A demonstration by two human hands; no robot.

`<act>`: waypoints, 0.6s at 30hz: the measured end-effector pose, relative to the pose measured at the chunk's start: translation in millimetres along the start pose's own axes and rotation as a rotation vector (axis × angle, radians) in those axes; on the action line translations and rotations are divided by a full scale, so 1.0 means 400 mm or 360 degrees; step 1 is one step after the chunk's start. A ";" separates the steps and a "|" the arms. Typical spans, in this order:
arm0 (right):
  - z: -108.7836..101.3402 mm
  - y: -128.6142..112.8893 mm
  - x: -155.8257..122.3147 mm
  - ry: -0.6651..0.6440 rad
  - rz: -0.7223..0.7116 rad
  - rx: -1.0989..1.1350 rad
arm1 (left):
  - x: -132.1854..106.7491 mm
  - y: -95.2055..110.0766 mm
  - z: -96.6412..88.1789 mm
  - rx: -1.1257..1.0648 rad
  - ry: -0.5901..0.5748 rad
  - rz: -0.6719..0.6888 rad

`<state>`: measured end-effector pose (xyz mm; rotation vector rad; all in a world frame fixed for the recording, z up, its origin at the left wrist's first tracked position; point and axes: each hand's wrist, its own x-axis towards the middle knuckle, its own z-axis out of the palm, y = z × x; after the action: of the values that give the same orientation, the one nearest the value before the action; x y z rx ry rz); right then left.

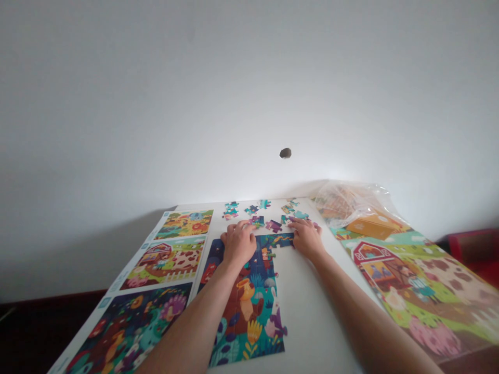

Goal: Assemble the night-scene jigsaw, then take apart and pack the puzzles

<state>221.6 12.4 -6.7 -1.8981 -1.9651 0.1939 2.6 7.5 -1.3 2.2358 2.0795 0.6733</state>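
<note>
A partly joined jigsaw puzzle [249, 306] lies on the white table, showing a brown bear, a white rabbit and plants on dark blue. Across its upper left part rests my left hand [239, 243], fingers bent and apart, covering some of the picture. My right hand [307, 238] is by the puzzle's top right end, its fingers spread and touching down near purple loose pieces. Its thumb is close to the dark strip [283, 240] along the top edge. Between the hands lie a purple puzzle piece [274, 226] and a green and purple piece [257, 221].
More loose pieces [231, 209] lie toward the wall [234, 104], which has a hole [285, 153]. A sheet of printed pictures [161, 262] is on the left. At right are a farm picture [421, 291], a clear plastic bag [351, 200] and an orange box [370, 224].
</note>
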 end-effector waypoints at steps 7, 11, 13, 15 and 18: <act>-0.007 -0.002 0.000 0.0083 -0.0044 0.0108 | -0.001 -0.004 0.004 -0.0014 0.0009 0.0079; -0.022 0.007 0.001 0.0334 0.0201 0.0091 | -0.004 0.001 0.002 -0.0055 -0.0038 0.0170; -0.027 0.013 0.001 0.0392 0.0344 0.0054 | -0.004 0.002 0.003 -0.0072 -0.0057 0.0220; -0.027 0.018 0.000 0.0342 0.0410 0.0036 | -0.005 0.001 0.004 -0.0081 -0.0066 0.0242; -0.024 0.021 0.001 0.0220 0.0400 0.0041 | -0.005 0.000 0.008 -0.0084 -0.0064 0.0224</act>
<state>232.9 11.5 -1.0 -2.0792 -1.6258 0.1527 3.5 6.6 -4.8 2.3628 1.8776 0.6751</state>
